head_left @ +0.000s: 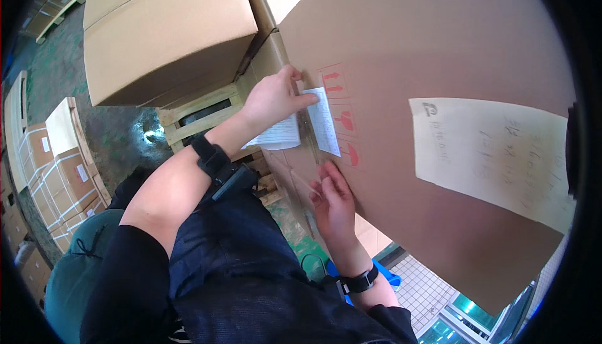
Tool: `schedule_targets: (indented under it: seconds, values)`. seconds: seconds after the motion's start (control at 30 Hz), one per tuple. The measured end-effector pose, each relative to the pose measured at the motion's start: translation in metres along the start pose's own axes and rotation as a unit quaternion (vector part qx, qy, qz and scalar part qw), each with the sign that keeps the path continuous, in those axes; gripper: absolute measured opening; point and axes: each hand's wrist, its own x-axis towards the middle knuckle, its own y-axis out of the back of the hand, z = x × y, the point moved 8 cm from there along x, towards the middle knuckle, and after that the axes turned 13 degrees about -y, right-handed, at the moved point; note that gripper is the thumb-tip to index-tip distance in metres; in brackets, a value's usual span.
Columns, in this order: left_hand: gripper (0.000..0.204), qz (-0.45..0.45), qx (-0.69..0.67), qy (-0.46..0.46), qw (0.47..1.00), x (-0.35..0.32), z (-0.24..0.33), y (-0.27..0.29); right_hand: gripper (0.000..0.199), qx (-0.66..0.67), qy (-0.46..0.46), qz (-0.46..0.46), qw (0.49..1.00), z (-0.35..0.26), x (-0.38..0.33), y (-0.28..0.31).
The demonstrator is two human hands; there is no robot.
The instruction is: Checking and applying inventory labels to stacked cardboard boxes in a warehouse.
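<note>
A narrow white label (324, 132) with faint print lies along the near edge of a large brown cardboard box (401, 43). My left hand (273, 98) is at its upper end, thumb stretched onto the label and index finger bent apart by the box's edge. Below the label, my right hand (335, 205) rests against the same edge with its fingers curled in. What those fingers hold, if anything, cannot be made out. A white printed sheet (283, 135) shows beneath my left wrist, against the box's side.
A yellowish handwritten sheet (489, 156) is on the large box, near red handling marks (342, 115). Another carton (166, 27) stands at upper left, by a wooden pallet (210, 118). Strapped cartons (63, 181) are at far left. A tiled surface (420, 284) shows at lower right.
</note>
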Motion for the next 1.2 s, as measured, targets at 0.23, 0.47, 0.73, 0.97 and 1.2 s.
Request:
schedule_targets:
  seconds: [0.23, 0.47, 0.73, 0.97, 1.2]
  values:
    - [0.042, -0.134, 0.08, -0.073, 0.985, -0.043, 0.042, -0.007, 0.062, -0.32, 0.098, -0.174, 0.926, -0.027, 0.013, -0.056]
    - [0.048, -0.059, 0.097, -0.138, 0.984, -0.073, 0.206, 0.086, 0.042, -0.416, 0.012, -0.18, 0.891, -0.01, -0.041, 0.093]
    - [0.057, -0.015, 0.35, -0.466, 0.813, -0.048, 0.405, 0.04, 0.054, -0.591, 0.031, 0.038, 0.805, -0.037, -0.028, 0.213]
    - [0.044, -0.013, 0.369, -0.482, 0.795, -0.049, 0.401, 0.016, 0.067, -0.72, 0.149, 0.118, 0.667, -0.007, -0.014, 0.24]
    - [0.041, 0.075, 0.347, -0.475, 0.805, -0.077, 0.388, 0.044, 0.039, -0.699, 0.078, -0.007, 0.711, -0.087, -0.031, 0.255]
